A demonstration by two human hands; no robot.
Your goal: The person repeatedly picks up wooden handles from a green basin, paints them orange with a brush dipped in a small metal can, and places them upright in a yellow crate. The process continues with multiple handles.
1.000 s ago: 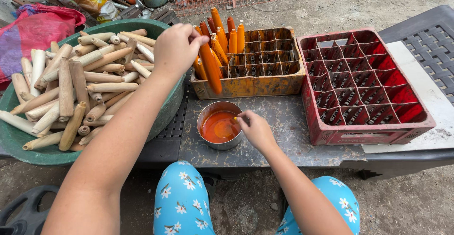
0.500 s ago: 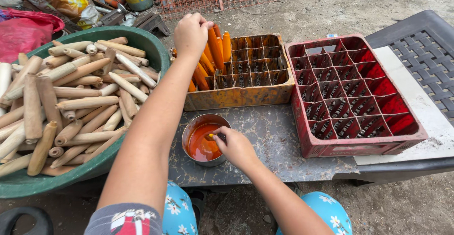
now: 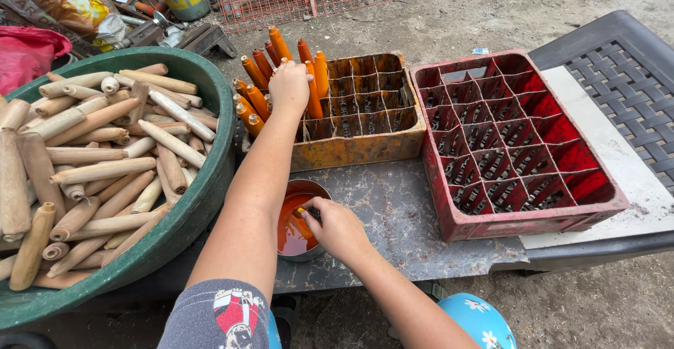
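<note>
Since a second ago the left hand has gone from the green tub to the orange crate, and the right hand has dipped into the paint tin. The left hand is now closed over an orange-painted handle, standing it in a left cell; the right grips a small brush over the paint. So one more painted handle joins the row. Bare wooden handles fill the tub. The orange crate's right cells and the whole red crate stand open; the tin sits near the table edge.
</note>
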